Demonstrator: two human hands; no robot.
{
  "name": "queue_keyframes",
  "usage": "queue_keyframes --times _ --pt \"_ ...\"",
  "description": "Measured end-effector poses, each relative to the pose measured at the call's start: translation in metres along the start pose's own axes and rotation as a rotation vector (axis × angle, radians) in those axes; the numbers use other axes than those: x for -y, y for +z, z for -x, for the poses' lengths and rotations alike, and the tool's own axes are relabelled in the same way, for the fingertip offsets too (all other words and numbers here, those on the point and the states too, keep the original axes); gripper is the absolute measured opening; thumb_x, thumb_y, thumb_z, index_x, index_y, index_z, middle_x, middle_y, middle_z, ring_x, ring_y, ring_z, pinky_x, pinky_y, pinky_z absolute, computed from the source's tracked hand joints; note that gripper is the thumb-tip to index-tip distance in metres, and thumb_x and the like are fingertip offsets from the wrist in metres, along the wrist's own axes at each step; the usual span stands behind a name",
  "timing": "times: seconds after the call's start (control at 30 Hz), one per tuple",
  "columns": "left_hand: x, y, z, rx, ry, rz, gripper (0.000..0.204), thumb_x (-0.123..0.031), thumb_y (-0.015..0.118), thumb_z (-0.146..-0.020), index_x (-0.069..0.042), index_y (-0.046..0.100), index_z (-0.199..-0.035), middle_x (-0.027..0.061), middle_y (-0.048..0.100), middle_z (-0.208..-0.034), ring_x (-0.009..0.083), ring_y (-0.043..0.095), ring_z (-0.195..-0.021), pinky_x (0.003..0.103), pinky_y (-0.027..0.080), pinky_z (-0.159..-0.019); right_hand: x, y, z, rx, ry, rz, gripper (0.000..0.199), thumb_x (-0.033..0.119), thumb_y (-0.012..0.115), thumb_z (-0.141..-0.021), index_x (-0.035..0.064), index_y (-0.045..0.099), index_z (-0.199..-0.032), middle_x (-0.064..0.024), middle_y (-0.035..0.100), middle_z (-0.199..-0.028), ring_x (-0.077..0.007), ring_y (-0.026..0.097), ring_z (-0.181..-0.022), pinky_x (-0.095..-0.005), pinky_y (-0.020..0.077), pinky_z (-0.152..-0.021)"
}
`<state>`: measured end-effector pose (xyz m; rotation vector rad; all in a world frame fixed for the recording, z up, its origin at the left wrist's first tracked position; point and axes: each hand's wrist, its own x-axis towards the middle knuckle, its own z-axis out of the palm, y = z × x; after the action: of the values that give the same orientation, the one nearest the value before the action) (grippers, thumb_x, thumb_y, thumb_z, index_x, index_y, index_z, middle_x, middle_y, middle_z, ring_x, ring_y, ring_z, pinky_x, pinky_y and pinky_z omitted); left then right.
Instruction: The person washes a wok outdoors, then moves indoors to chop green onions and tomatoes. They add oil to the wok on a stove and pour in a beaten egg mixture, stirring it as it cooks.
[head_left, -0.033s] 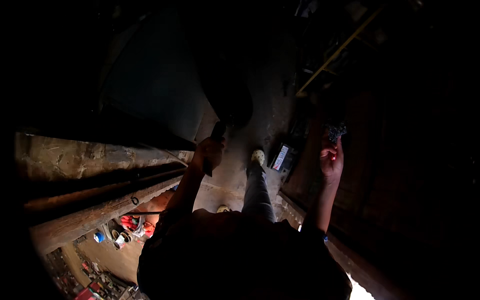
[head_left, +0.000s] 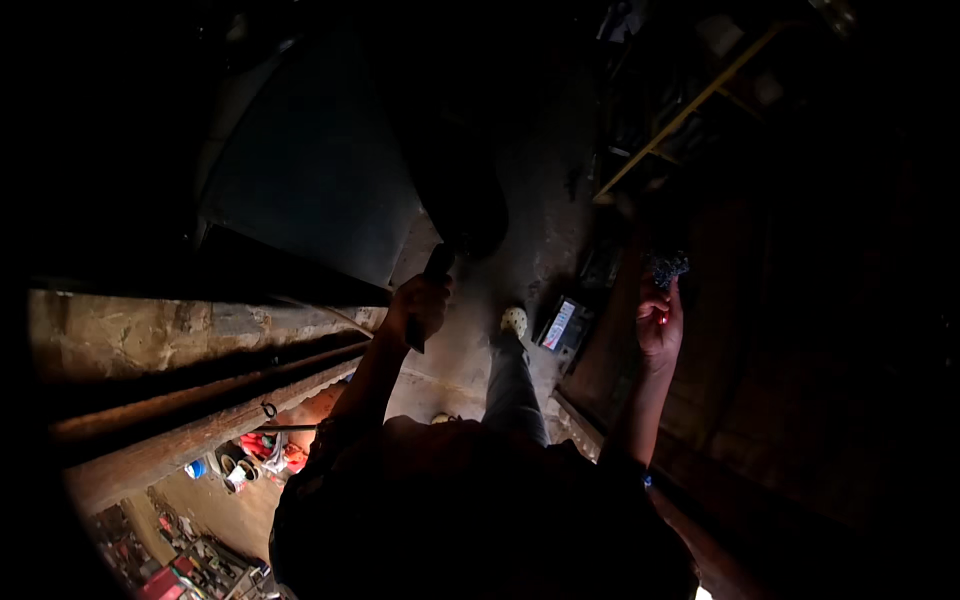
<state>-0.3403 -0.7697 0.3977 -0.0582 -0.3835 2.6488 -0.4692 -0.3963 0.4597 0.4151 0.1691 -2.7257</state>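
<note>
My left hand (head_left: 420,308) is wrapped round a dark, slim, long object (head_left: 438,262). One end sticks out above the fist and a pointed end shows below it; its kind is lost in the gloom. Off to the right, my right hand (head_left: 658,325) is raised with curled fingers. At its fingertips is a dark, speckled, rough clump (head_left: 668,266), too dim to name. A small red glint shows among those fingers.
A black box-shaped battery (head_left: 562,326) with a pale label stands on the floor right of my shoe (head_left: 514,320). A yellow metal bar (head_left: 690,112) slants at the upper right. A wooden beam (head_left: 190,425) runs along the left; beyond it lie buckets (head_left: 238,470) and red cloth (head_left: 285,452).
The view has shifted slightly, and the bright patch at the lower right has shrunk. Both hands keep nearly the same pose and hold the same things.
</note>
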Motion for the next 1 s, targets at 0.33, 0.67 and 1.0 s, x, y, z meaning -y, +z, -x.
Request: queue_keyframes --times 0.33,0.67,1.0 --pt "-0.099 0.101 -0.189 -0.01 -0.087 0.124 0.023 -0.021 0.042 -0.094 -0.013 0.042 -0.073 -0.0072 0.037 -0.059 0.0039 0.038 -0.05 0.02 0.035 -0.048 0.084 0.089 -0.226 -0.149 0.243 -0.098 0.028 0.011 0.054 -0.093 -0.0026 0.048 -0.117 -0.0099 0.053 -0.088 -0.0085 0.048 -0.065 -0.0209 0.0477 -0.054" --pt "-0.276 0.195 -0.359 -0.123 0.142 -0.097 0.012 -0.013 0.049 -0.089 -0.01 0.043 -0.079 -0.0043 0.041 -0.063 0.0044 0.042 -0.048 0.018 0.038 -0.044 0.085 0.197 -0.502 0.05 0.325 0.157 0.03 0.012 0.055 -0.092 -0.0037 0.047 -0.116 -0.0127 0.054 -0.094 -0.0106 0.051 -0.068 -0.0223 0.0495 -0.058" --pt "-0.433 0.258 -0.444 -0.027 0.313 -0.169 0.009 -0.012 0.047 -0.088 -0.01 0.043 -0.08 -0.0072 0.039 -0.061 0.003 0.04 -0.048 0.019 0.036 -0.043 0.044 0.29 -0.762 -0.108 0.552 0.232 0.031 0.017 0.059 -0.09 -0.0082 0.051 -0.105 -0.0104 0.054 -0.08 -0.0134 0.056 -0.069 -0.0221 0.0532 -0.06"
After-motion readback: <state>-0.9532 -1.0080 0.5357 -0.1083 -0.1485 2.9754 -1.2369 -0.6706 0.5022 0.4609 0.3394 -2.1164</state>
